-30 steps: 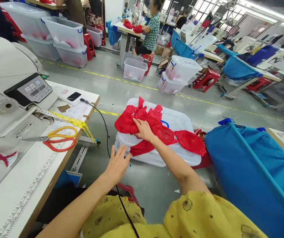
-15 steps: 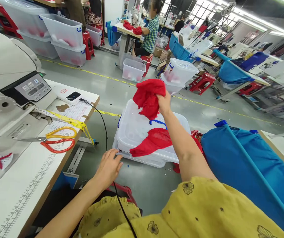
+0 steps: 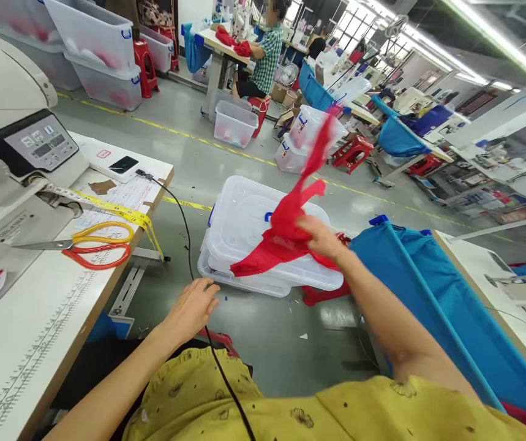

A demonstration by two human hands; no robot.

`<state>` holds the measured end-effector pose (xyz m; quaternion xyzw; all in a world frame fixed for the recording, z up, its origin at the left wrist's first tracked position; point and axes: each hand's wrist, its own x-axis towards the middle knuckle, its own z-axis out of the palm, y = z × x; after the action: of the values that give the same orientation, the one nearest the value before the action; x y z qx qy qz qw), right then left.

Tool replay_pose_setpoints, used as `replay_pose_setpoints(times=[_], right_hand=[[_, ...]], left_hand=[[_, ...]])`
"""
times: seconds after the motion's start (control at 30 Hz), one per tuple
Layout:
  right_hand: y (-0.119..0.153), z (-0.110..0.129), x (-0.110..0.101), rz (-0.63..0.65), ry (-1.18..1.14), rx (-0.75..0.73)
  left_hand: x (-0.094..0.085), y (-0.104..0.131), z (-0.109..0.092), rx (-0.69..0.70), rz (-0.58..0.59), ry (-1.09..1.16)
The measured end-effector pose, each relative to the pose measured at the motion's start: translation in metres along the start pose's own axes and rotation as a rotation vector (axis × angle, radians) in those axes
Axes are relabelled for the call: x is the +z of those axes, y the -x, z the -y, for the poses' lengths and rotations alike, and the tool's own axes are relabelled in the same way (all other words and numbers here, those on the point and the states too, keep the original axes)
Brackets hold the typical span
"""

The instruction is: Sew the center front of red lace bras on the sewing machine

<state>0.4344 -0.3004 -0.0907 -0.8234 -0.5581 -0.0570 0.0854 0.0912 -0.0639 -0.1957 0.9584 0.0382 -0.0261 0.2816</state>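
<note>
Red cloth (image 3: 285,223) lies over the lidded clear plastic box (image 3: 235,214) in front of me, and a blurred strip of it trails up toward the back right. My right hand (image 3: 320,236) is at the cloth's right side, its fingers closed on the fabric and somewhat smeared by motion. My left hand (image 3: 193,309) hovers just short of the box's near left corner, fingers loosely apart with nothing in them. A black cable (image 3: 189,239) runs down beside that hand from the sewing table.
At left, orange-handled scissors (image 3: 101,248) and a yellow tape measure (image 3: 125,213) lie on the sewing table (image 3: 24,343). A blue cloth bin (image 3: 409,288) stands at right. Farther back, a person (image 3: 267,55) sits at another table beside stacked boxes.
My right hand has moved down and right, and the bunched cloth has spread out, one end swinging upward. The view has shifted slightly; my left hand stays near the box corner.
</note>
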Motion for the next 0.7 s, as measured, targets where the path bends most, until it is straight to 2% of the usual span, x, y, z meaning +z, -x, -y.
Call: replay_pose_setpoints(times=[0.07, 0.1, 0.17, 0.23, 0.37, 0.47, 0.6, 0.7], right_hand=[[0.024, 0.018, 0.042, 0.17, 0.021, 0.029], [0.033, 0.025, 0.056, 0.22, 0.04, 0.058], [0.043, 0.037, 0.071, 0.281, 0.072, 0.101], [0.042, 0.048, 0.076, 0.29, 0.089, 0.085], [0.026, 0.07, 0.084, 0.239, 0.06, -0.065], [0.021, 0.08, 0.091, 0.206, -0.006, -0.103], [0.02, 0.078, 0.091, 0.095, -0.099, -0.029], [0.005, 0.068, 0.083, -0.073, -0.139, 0.117]], left_hand=[[0.002, 0.01, -0.003, -0.018, 0.045, 0.006], [0.002, 0.016, -0.004, -0.026, 0.07, 0.008], [0.004, 0.028, -0.005, -0.047, 0.106, 0.011], [0.005, 0.036, -0.004, -0.078, 0.109, 0.014], [0.007, 0.039, -0.006, -0.124, 0.104, 0.028], [0.006, 0.041, -0.01, -0.111, 0.12, 0.068], [0.006, 0.05, -0.01, -0.138, 0.137, 0.124], [0.006, 0.055, -0.006, -0.158, 0.155, 0.142]])
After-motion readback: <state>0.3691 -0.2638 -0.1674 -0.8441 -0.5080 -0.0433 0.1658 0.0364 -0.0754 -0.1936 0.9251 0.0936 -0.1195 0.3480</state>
